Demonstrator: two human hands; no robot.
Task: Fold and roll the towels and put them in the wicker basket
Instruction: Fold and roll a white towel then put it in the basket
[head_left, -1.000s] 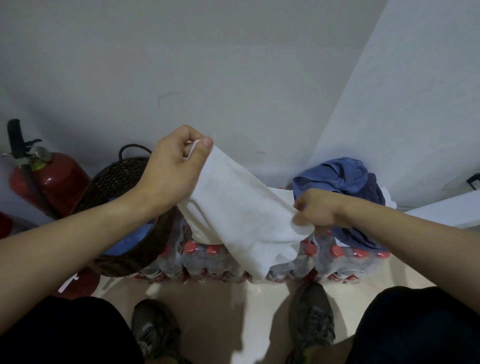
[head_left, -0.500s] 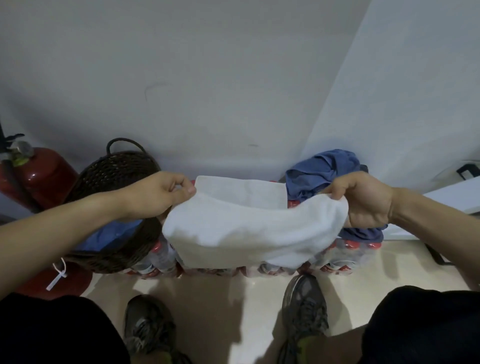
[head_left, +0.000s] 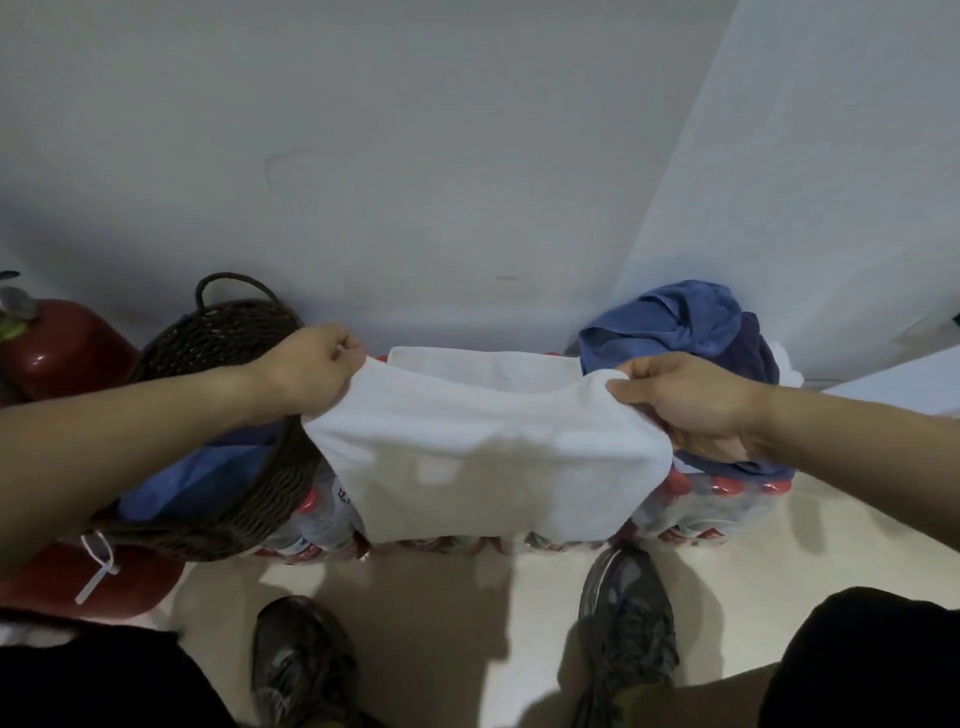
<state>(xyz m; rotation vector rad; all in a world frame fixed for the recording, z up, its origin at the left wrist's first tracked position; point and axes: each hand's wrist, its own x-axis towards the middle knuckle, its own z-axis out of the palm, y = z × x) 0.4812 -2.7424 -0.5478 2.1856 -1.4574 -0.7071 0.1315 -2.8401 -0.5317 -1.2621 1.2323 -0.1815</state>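
Observation:
A white towel (head_left: 483, 457) is stretched level between my hands and hangs folded over packs of bottles. My left hand (head_left: 311, 371) pinches its left corner, and my right hand (head_left: 691, 410) grips its right corner. A dark wicker basket (head_left: 228, 332) with a loop handle stands at the left, partly behind my left forearm, with blue cloth (head_left: 187, 483) inside. At the right, behind my right hand, a heap of blue towels (head_left: 680, 327) lies on the bottle packs.
Shrink-wrapped packs of red-capped bottles (head_left: 711, 499) line the wall under the towels. A red fire extinguisher (head_left: 57, 348) stands far left, with a red base (head_left: 104, 587) below it. My two shoes (head_left: 623, 618) are on the pale floor. White walls meet in a corner at the right.
My left hand came down from its raised position and my right hand moved out to the right. The towel went from a slanted drape to a level spread, folded over.

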